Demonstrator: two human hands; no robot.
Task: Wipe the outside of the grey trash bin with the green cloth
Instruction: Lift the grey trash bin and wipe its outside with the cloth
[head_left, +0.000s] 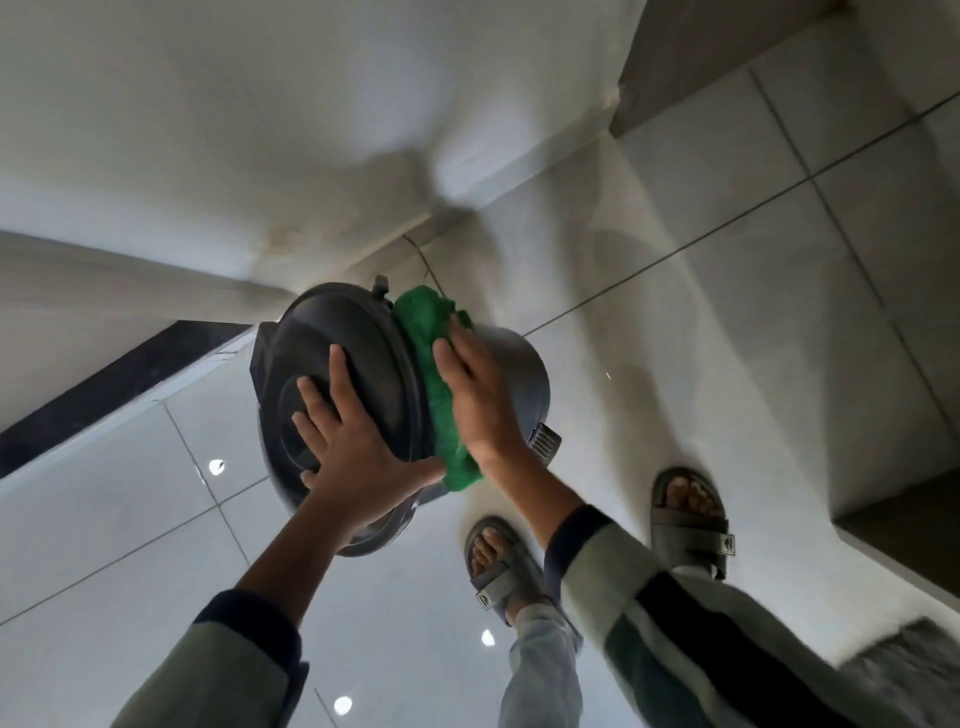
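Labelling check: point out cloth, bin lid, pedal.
cloth (434, 358): head view, middle of fabric.
bin lid (358, 338): head view, bare domed top.
pedal (545, 441): head view, ribbed face.

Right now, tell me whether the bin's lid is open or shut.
Shut. The dark lid sits flat on the grey trash bin, with the left hand spread on it; the right hand presses the green cloth alongside.

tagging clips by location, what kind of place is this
Probably indoors in a home or building corridor: glossy tiled floor reflecting ceiling lights, plain white wall, and a lidded grey trash bin standing near the corner.
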